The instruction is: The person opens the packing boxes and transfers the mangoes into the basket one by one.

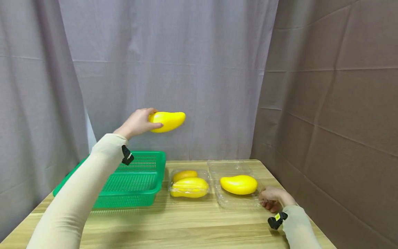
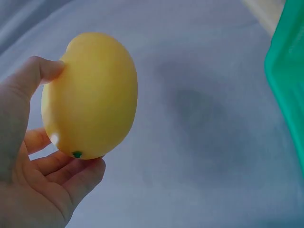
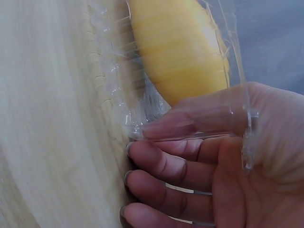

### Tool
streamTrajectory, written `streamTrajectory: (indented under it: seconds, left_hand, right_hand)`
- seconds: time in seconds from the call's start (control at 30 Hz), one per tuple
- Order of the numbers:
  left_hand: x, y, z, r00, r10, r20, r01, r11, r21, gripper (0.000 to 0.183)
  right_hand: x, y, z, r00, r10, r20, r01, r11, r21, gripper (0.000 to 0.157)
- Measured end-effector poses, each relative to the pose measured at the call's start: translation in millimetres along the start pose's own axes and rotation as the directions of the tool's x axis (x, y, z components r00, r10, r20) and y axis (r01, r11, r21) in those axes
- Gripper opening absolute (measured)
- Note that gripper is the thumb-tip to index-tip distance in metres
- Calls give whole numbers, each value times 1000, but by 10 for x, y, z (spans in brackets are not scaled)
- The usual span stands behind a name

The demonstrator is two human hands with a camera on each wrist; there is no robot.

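Note:
High above the table, my left hand (image 1: 139, 121) grips a yellow mango (image 1: 169, 121) by its stem end. In the left wrist view the thumb (image 2: 50, 70) lies on one side of this mango and the fingers on the other. My right hand (image 1: 274, 198) is at the right end of an open clear plastic clamshell box (image 1: 225, 201). The right wrist view shows the thumb inside the box wall (image 3: 209, 135) and the fingers outside, pinching it. One yellow mango (image 1: 238, 184) lies in that box, and its lid (image 1: 230, 167) is folded back.
Left of the open box stands another clear box (image 1: 205, 172), its lid over several mangoes (image 1: 190, 186). A green perforated basket (image 1: 130, 199) is at the left of the wooden table (image 1: 174, 228), partly behind the left arm. Grey curtains (image 1: 186, 69) hang behind.

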State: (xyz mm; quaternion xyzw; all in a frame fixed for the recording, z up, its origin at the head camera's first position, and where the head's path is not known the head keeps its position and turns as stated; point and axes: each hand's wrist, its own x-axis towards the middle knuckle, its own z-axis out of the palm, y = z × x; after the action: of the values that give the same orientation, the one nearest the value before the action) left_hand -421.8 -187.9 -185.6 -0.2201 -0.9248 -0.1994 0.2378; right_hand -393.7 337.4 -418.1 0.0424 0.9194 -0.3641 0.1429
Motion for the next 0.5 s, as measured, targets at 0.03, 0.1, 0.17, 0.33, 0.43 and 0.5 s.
streamTrajectory:
  seconds: [0.03,0.1,0.17,0.33,0.43,0.5]
  left_hand:
    - [-19,-54,-82,1000,-11,-17,11,1000,4,56]
    - [-66,-154,-225,998,-33,-45,33,999,10,58]
    - [-127,-246,-335,996,-59,-60,59,998,5,60]
    - [-332,-460,-454,991,-103,-87,104,995,5,63]
    - [-462,-578,-447,989,-119,-86,121,993,14,63]
    - [-538,-657,-421,989,-129,-76,131,991,23,64]
  right_hand:
    - [-3,0,-5,1000,0,-2,0,1000,0,12]
    - [-9,-1,-18,1000,-1,-7,0,1000,-3,12]
    - [-14,2,-26,1000,-3,-15,3,1000,-8,12]
    - [-21,20,-8,999,-18,-32,18,1000,-6,11]
    - [-25,26,13,999,-24,-30,24,1000,-2,11]
    - [-22,25,21,999,-20,-29,20,1000,0,11]
